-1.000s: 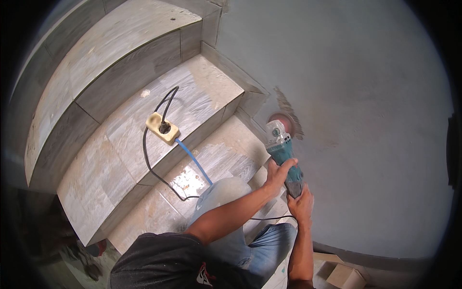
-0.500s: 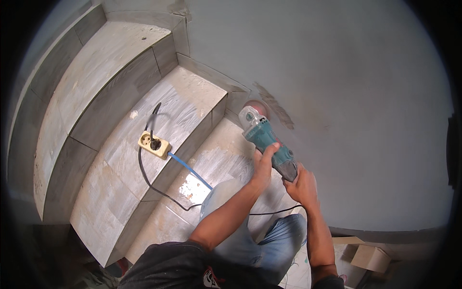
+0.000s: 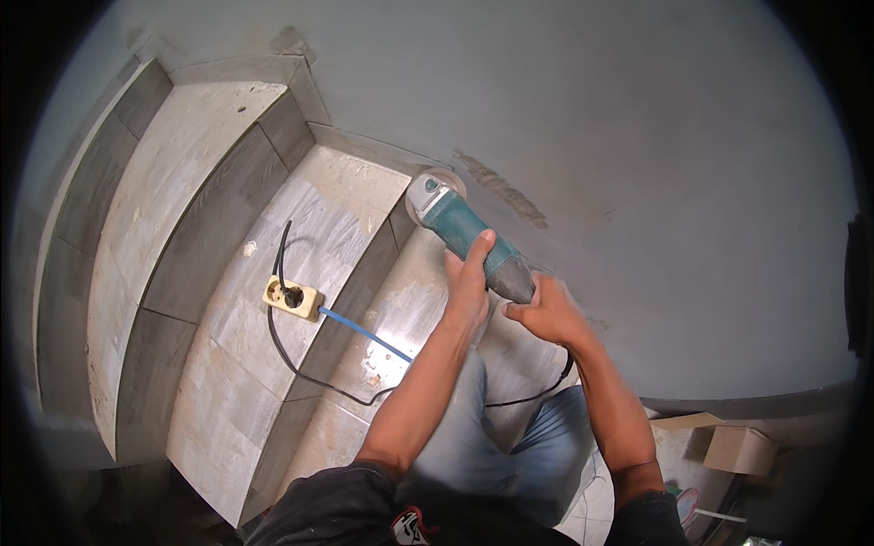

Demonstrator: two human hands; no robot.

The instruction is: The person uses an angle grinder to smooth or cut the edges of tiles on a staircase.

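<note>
One cream ext. block [image 3: 308, 304] w/ black plug [image 3: 291, 297] is set nr the front edge of a tiled step [image 3: 228, 355], & by that step's far front corner a teal grinder [image 3: 462, 225] is held, body gripped by L hand [image 3: 468, 284], rear end by R hand [image 3: 553, 312].

Angle grinder [image 3: 464, 229]: matt teal plastic shell, grey metal-looking gear head [image 3: 426, 193], dull dark rear grip [image 3: 513, 280]. Wall [image 3: 683, 227], right: smooth matt grey, one rough scraped patch [image 3: 501, 189]. Stair tiles [image 3: 223, 382], left: wood-grain look, dusty, low sheen. Power strip [image 3: 309, 304]: smooth cream plastic. Jeans [image 3: 551, 441]: faded denim. Shirt [image 3: 332, 500]: matt black cloth. Box [image 3: 742, 450], near right: plain cardboard.
</note>
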